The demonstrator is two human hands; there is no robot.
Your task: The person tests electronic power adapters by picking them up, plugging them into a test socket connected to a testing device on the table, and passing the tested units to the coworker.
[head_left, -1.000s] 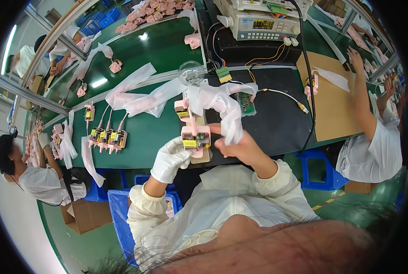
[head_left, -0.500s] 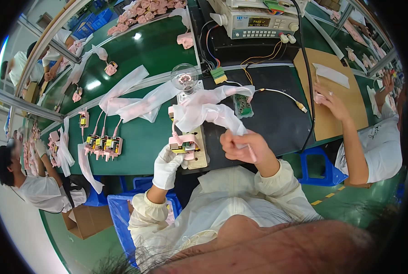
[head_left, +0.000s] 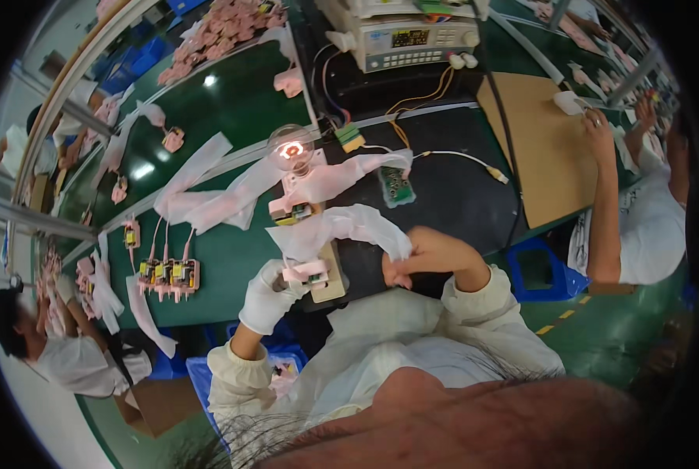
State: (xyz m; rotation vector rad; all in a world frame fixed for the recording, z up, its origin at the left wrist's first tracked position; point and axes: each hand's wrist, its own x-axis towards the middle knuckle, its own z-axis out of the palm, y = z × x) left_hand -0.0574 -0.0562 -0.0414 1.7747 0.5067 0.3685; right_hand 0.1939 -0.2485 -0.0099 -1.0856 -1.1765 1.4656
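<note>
My left hand (head_left: pixel 268 298), in a white glove, is closed around an open pink charger housing (head_left: pixel 305 273) above the near end of a beige test block (head_left: pixel 332 292). A translucent white sleeve (head_left: pixel 357 222) arches from this charger to my bare right hand (head_left: pixel 435 258), whose curled fingers grip its far end. A second open pink charger (head_left: pixel 289 213) sits at the block's upper part. Its own wrapped lead (head_left: pixel 345 177) runs right to a green circuit board (head_left: pixel 397 187). Behind it, a clear bulb (head_left: pixel 291 148) glows.
Several pink chargers (head_left: pixel 169 273) line up at left, with wrapped leads nearby. A bench tester (head_left: pixel 412 47) stands at the back, before it a loose USB cable (head_left: pixel 474 162). Brown cardboard (head_left: pixel 541 148) lies right, beside a co-worker's arm (head_left: pixel 606 195). A blue bin (head_left: pixel 201 375) stands below.
The bulb has lit up. The charger in my left hand now stands apart from the one on the block. The right-hand co-worker's hand has moved farther away with a white piece.
</note>
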